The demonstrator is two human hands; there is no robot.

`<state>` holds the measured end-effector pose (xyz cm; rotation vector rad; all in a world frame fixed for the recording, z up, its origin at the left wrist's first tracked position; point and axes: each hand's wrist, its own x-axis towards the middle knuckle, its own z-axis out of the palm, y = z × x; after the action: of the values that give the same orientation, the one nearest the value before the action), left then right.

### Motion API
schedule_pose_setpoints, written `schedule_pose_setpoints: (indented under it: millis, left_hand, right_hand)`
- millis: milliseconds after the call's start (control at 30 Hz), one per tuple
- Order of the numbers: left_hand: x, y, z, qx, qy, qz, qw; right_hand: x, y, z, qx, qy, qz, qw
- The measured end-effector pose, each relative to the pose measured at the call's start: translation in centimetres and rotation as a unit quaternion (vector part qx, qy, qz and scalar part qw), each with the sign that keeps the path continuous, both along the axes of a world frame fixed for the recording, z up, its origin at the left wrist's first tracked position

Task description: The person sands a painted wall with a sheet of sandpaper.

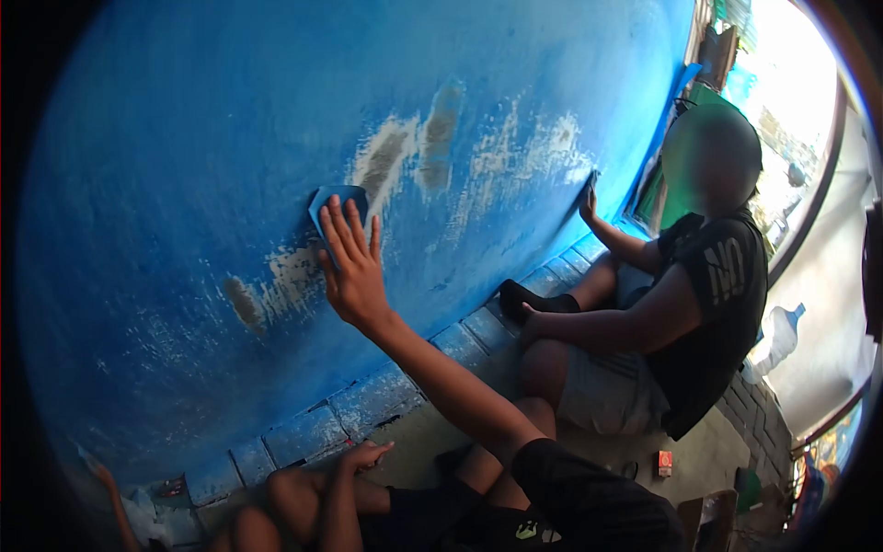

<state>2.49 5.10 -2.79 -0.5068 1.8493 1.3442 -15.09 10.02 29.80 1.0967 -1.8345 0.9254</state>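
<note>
The right hand (pixel 359 285), at the frame's centre, has its fingers spread flat, pressing rather than gripping a thin blue-grey sheet (pixel 322 201) against the blue wall (pixel 212 138). Unbroken wall stretches toward the upper left; along its lower edge runs a row of paint-spattered blocks (pixel 372 405), and at centre right sits another person (pixel 704 331), one palm to the wall. Beside the sheet the smooth paint gives way to chalky white, with rough, elongated grey patches (pixel 382 161) exposed. What seems the left hand (pixel 370 455), at lower middle, is loosely bent; I cannot tell whether it holds anything. Fingers hide part of the sheet, the frame cuts off a further arm (pixel 120 511) at lower left, and glare washes out the upper right.
</note>
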Motion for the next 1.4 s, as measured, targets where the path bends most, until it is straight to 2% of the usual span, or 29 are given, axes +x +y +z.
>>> schedule_pose_setpoints:
  millis: [267,633,1400]
  left_hand:
    - [0.0,0.0,0.5,-0.040,-0.001,-0.015,0.999]
    - [0.2,-0.3,-0.1,0.001,0.014,-0.004,1.000]
    - [0.1,-0.4,-0.5,0.007,0.005,0.007,1.000]
  right_hand:
    - [0.7,0.8,-0.6,0.019,-0.006,-0.007,1.000]
    - [1.1,1.0,-2.1,0.038,-0.015,-0.015,0.999]
    - [1.5,0.6,-3.2,0.032,-0.039,-0.013,0.999]
